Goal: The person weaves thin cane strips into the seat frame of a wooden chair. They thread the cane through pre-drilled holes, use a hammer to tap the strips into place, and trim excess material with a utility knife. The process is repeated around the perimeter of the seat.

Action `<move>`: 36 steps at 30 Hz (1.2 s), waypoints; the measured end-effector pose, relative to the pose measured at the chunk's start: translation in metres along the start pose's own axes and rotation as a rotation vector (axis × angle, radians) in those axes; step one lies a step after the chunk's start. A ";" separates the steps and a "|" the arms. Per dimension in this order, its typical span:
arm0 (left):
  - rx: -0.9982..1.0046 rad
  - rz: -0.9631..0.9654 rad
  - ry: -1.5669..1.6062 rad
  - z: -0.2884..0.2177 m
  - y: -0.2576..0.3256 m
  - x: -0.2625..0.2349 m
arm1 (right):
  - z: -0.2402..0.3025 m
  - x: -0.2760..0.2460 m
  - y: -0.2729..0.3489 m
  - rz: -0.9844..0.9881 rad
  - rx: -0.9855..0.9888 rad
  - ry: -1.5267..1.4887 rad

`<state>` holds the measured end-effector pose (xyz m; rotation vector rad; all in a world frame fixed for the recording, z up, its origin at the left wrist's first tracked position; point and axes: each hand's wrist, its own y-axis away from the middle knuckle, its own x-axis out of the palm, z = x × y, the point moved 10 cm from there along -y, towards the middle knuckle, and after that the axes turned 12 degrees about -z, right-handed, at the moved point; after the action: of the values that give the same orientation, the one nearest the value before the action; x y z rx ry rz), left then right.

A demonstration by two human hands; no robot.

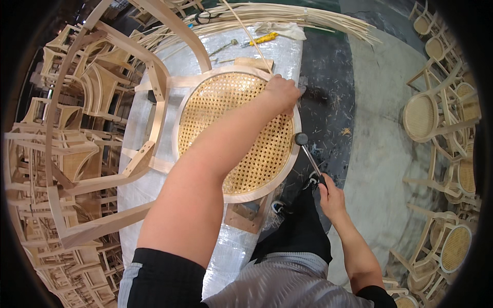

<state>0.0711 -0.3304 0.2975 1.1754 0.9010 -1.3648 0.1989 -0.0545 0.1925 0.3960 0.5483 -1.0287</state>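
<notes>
A round chair seat [241,197] of pale wood with a woven cane panel [213,110] lies in front of me, joined on its left to a curved wooden frame [160,77]. Across the seat reaches my left arm, and my left hand [281,95] is closed at the far right of the rim. A long thin cane strip [246,33] runs into its fingers from the far side. My right hand [333,199] grips the black handle of a hammer [311,156]. The hammer's dark round head [301,138] is at the rim's right edge; I cannot tell if it touches.
Beyond the seat, a plastic-covered bench [192,49] carries a yellow tool [263,39], a metal tool [223,47] and a white cloth [280,30]. A bundle of long strips [328,19] lies at the far end. Chair frames [84,154] crowd the left; cane chairs [421,118] stand right.
</notes>
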 end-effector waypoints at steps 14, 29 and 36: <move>-0.163 0.107 -0.012 0.046 0.002 0.004 | 0.034 -0.035 -0.002 -0.217 -0.107 -0.240; -0.199 0.111 0.076 0.055 -0.004 0.015 | 0.018 -0.015 -0.021 -0.048 0.026 -0.004; -0.213 0.100 0.105 0.053 -0.004 0.014 | 0.021 -0.031 0.017 -0.223 -0.236 -0.131</move>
<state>0.0590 -0.3845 0.2954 1.1196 1.0221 -1.1057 0.2068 -0.0366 0.2291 0.0585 0.5974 -1.1791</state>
